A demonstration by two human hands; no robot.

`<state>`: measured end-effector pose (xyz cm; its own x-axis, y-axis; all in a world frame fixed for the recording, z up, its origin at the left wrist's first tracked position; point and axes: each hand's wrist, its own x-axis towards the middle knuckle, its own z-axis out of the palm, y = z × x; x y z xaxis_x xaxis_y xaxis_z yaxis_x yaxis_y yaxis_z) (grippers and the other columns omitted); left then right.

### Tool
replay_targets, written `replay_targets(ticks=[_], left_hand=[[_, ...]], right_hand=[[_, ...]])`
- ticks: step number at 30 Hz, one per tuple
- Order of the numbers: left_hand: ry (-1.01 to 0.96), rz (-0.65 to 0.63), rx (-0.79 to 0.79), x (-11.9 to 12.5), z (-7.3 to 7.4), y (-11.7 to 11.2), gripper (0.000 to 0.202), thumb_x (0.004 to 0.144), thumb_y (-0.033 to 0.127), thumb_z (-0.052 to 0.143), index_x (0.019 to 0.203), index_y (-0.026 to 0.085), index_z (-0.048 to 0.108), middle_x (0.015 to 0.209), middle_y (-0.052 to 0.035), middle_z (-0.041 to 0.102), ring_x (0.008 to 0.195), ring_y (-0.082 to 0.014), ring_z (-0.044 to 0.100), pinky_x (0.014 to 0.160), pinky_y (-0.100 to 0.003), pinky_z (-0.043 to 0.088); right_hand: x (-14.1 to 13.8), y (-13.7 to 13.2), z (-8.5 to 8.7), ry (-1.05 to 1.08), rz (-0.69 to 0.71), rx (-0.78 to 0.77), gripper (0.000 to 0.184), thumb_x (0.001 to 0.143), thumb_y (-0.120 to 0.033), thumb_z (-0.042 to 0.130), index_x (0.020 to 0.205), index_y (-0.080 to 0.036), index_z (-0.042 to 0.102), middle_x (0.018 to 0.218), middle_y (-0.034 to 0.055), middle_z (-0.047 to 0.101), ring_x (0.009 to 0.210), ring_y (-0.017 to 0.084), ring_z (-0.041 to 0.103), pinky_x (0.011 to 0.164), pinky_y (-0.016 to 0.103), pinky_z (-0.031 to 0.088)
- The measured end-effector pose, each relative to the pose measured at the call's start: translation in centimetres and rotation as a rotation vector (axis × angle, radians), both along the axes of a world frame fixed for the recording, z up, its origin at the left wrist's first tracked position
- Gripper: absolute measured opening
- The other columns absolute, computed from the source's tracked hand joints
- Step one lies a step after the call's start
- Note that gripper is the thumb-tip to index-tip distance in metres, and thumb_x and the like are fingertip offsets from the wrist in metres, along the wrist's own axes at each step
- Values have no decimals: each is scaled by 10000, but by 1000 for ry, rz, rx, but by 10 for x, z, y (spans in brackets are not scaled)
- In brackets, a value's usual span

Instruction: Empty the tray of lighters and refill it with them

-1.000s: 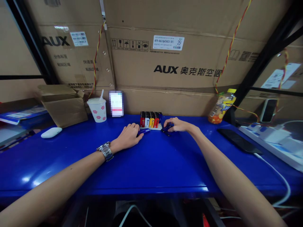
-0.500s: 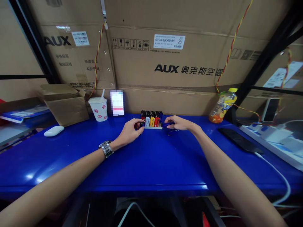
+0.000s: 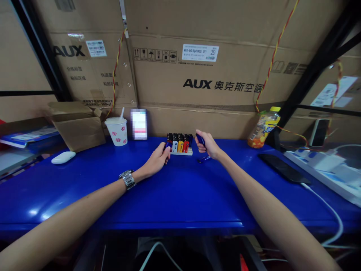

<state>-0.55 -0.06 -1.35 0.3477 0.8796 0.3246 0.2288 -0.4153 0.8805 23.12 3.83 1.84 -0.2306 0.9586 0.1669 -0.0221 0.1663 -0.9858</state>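
Observation:
A white tray (image 3: 180, 153) packed with several upright lighters (image 3: 181, 146), white, yellow, red and dark with black tops, stands at the back middle of the blue table. At its left end my left hand (image 3: 159, 158) is closed on a dark blue lighter (image 3: 168, 144), fingers wrapped round it. My right hand (image 3: 209, 145) is raised just off the tray's right end. It pinches another dark blue lighter (image 3: 200, 139), held tilted. Below that hand a loose blue lighter (image 3: 204, 160) lies flat on the table.
Left of the tray are a lit phone (image 3: 139, 125), a paper cup with straw (image 3: 116, 131), an open carton (image 3: 79, 126) and a white case (image 3: 63, 157). To the right stand a drink bottle (image 3: 263, 128), a dark phone (image 3: 282, 168) on a cable and a power strip (image 3: 324, 177).
My right hand has lifted away from the tray's right end, and its lighter is now tilted upward. My left hand has turned slightly and shows more of its lighter.

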Motion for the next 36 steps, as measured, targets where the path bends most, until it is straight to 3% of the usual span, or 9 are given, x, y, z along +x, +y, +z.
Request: replay_targets(ticks=[4,9,17,28,33,36], left_hand=[[-54,94,-3,2,6,-7,349,904,505,445,747,194,455,564,49,456,460,-83,420,458,-229,367],[31,203,25,0,8,-9,471,839,567,502,564,196,408,456,59,344,386,-74,345,395,-240,267],[248,297,95,-2,11,-11,258,753,410,569,646,177,530,503,29,485,448,-102,431,429,-234,281],[245,320,80,0,13,-12,268,719,422,572,617,186,497,493,28,471,455,-105,425,430,-235,270],[237,358,97,-1,11,-10,221,677,345,582,605,196,437,518,34,472,470,-99,426,444,-231,281],[252,344,103,-1,9,-8,209,686,340,571,609,193,443,520,34,473,473,-98,421,447,-232,279]], right_hand=[[-4,-2,1,-8,-74,-94,507,828,-657,404,586,-213,384,385,-92,220,324,47,151,343,200,133],[-11,-5,0,26,-123,-101,442,854,-588,351,612,-219,380,352,-92,238,297,50,149,327,193,150],[-18,-8,-6,-36,-207,100,287,851,-478,317,722,-234,396,324,-77,343,252,85,231,294,207,200],[-15,-7,0,25,-230,-5,237,863,-440,301,762,-239,377,320,-69,344,268,86,185,287,200,180],[-12,-10,2,-8,-111,-66,361,894,-579,238,884,-249,384,382,-76,392,292,72,180,305,171,148],[-9,-9,1,-89,-97,-8,386,842,-644,416,924,-272,352,451,-92,422,316,64,234,322,156,141]])
